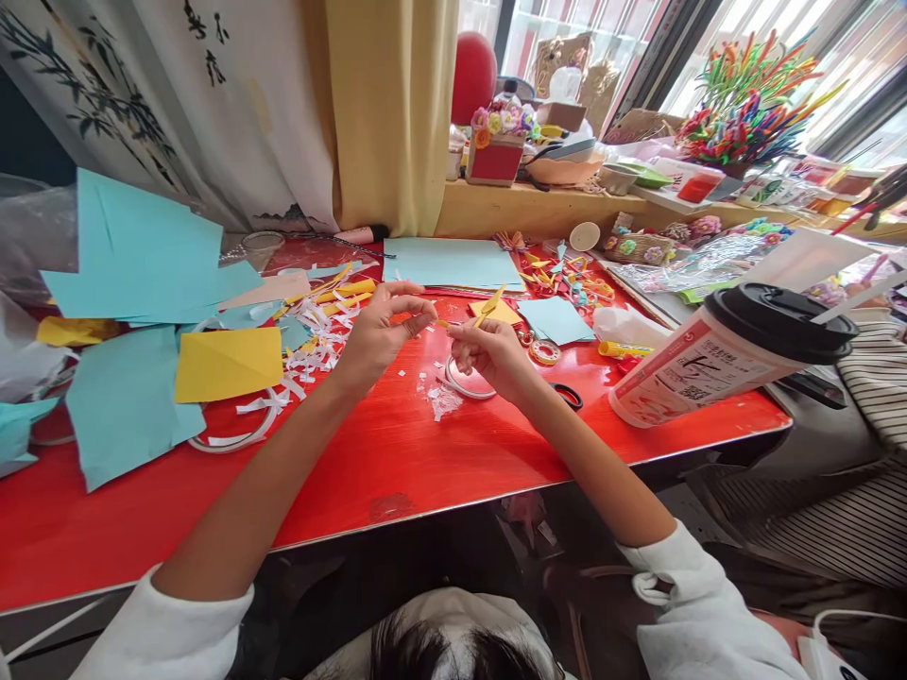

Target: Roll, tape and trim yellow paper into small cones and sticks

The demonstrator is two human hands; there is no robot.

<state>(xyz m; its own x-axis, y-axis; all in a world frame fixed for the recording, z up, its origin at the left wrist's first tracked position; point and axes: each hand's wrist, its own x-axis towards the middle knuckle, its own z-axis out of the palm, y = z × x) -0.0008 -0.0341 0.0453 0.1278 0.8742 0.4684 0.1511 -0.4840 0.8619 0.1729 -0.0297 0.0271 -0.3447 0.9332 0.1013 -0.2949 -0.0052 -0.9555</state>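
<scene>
My right hand (496, 357) is closed in a pinch on a narrow yellow paper strip (490, 304), which sticks up from the fingers with a pointed, folded end. A short yellow tip of it shows between my two hands. My left hand (383, 326) is curled, thumb and index fingertips pinched together at that tip; the exact contact is small and hard to see. Below the hands, a white ring-shaped roll (470, 380) lies on the red table (425, 472) near white paper scraps (445, 401). Behind my right hand is a yellow paper square (504, 311).
Blue paper sheets (128, 397) and a yellow sheet (228, 365) lie left among shredded white strips. Right are a blue square (556, 319), a tape roll (544, 351), black scissors handles (568, 397) and a tall lidded cup (709, 364). A person's striped sleeve (814, 510) is beyond.
</scene>
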